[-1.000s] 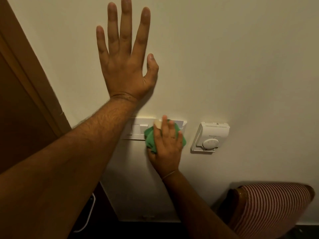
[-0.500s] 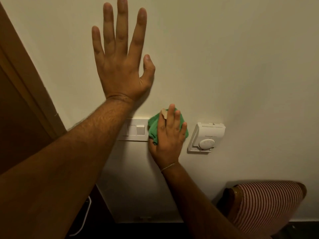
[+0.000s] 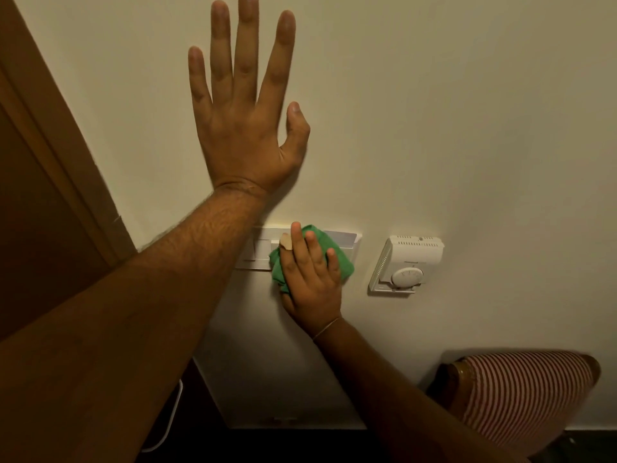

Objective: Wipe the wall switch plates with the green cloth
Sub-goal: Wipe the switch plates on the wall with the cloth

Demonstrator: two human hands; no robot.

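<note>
Pressed flat, the right hand holds the green cloth bunched against the wall switch plate, its grip spread over the fabric with fingers extended rather than curled; a pale plaster wraps the tip of one finger. Cloth covers the middle of the plate. Rocker switches show at the plate's left end, and a lighter panel is exposed at its right end. A thin band circles the right wrist.

Left hand rests open on the wall above the plate, palm to the surface, fingers apart, holding nothing; its forearm crosses the plate's left edge.

Right of the plate, apart from it, a white thermostat with a round dial is mounted on the wall. Small print sits above the dial but is too faint to read with confidence.

Brown door frame runs along the far left. Low right stands a chair back in red-and-white stripes. A white cable loops low left.
</note>
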